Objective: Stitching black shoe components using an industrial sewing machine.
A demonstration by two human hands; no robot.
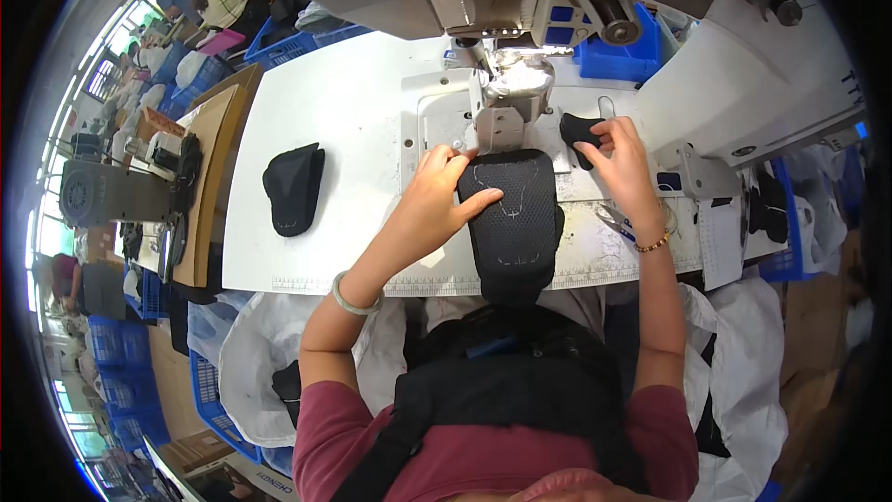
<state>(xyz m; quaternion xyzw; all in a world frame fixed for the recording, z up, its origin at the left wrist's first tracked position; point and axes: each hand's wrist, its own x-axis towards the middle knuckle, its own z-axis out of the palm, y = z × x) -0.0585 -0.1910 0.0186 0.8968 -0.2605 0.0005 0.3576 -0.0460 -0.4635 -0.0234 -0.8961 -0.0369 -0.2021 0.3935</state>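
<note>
A black mesh fabric panel (513, 223) with chalk outlines lies on the white sewing table (334, 121), its far edge under the presser foot (503, 125) of the sewing machine (520, 0). My left hand (437, 200) rests flat on the panel's left side, fingers spread over the mesh. My right hand (621, 163) pinches a small black fabric piece (578, 133) just right of the presser foot. A green bangle sits on my left wrist and a beaded bracelet on my right.
A stack of black panels (294, 188) lies on the table to the left. Small scissors (613, 220) lie by my right wrist. Blue crates (618, 51) stand behind the machine. White sacks (255, 353) hang below the table; other workers sit far left.
</note>
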